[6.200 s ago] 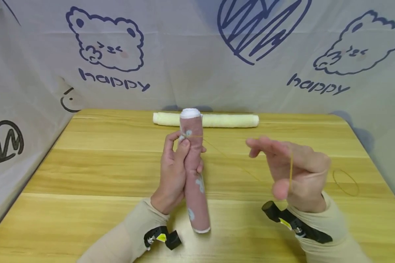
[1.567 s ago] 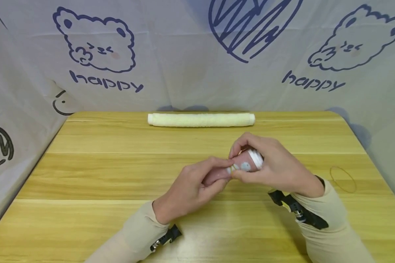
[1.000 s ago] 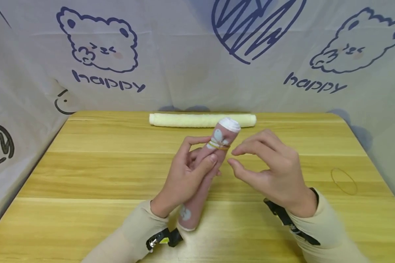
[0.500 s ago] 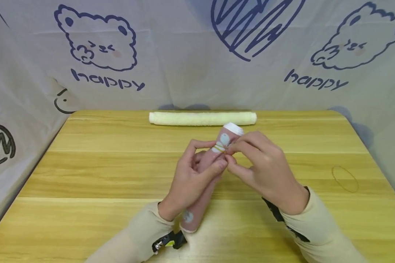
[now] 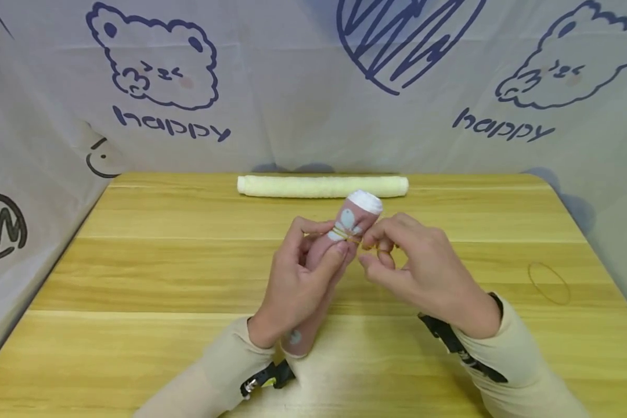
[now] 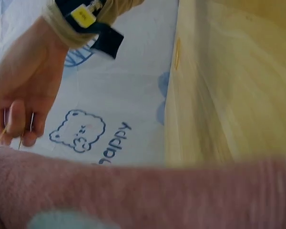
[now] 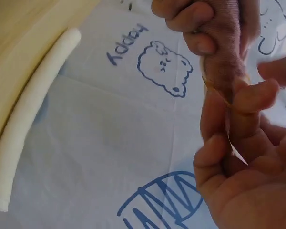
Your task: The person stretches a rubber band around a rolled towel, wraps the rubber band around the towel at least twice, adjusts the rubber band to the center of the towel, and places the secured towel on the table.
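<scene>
My left hand (image 5: 292, 284) grips a rolled pink towel (image 5: 309, 325) with pale spots and a white top end, its thumb across the front. The roll tilts up to the right over the table. Below its white end a thin yellow rubber band (image 5: 339, 233) is wound round it. With curled fingers my right hand (image 5: 428, 267) holds a stretched part of this band just right of the roll. Strands run over its fingers in the right wrist view, where the band (image 7: 217, 89) crosses the towel (image 7: 224, 43). The roll's lower middle is hidden behind my left hand.
A pale yellow rolled towel (image 5: 322, 186) lies along the back edge of the wooden table (image 5: 136, 278). A loose rubber band (image 5: 530, 280) lies to the right. Behind the table hangs a white cloth (image 5: 287, 87) with blue drawings.
Earlier the band was being stretched out and wound; now it circles the roll. Both hands worked closer at the right, then the roll tipped upright again. My right fingers have just drawn the band outward.
</scene>
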Demonstrator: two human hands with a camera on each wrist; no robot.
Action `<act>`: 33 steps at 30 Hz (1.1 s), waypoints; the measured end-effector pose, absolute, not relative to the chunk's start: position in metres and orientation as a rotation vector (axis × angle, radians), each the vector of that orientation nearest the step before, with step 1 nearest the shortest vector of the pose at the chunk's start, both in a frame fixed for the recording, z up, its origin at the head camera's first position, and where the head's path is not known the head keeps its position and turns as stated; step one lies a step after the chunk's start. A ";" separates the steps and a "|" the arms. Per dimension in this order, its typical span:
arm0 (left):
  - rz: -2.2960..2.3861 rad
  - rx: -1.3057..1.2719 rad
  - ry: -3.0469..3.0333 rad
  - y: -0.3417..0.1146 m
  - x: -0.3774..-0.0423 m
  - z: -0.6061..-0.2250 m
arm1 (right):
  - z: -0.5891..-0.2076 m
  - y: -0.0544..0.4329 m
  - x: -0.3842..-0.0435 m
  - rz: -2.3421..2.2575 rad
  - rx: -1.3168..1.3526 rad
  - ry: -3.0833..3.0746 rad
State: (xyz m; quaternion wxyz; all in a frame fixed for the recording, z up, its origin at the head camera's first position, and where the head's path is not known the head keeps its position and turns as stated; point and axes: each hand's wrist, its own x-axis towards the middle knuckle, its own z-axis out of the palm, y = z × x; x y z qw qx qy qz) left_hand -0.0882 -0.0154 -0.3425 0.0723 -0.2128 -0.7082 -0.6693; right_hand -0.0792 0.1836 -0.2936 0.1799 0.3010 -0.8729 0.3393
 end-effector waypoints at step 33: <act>-2.503 -0.563 -2.245 -0.008 -0.095 -0.357 | -0.292 0.175 -0.089 1.366 1.643 -1.419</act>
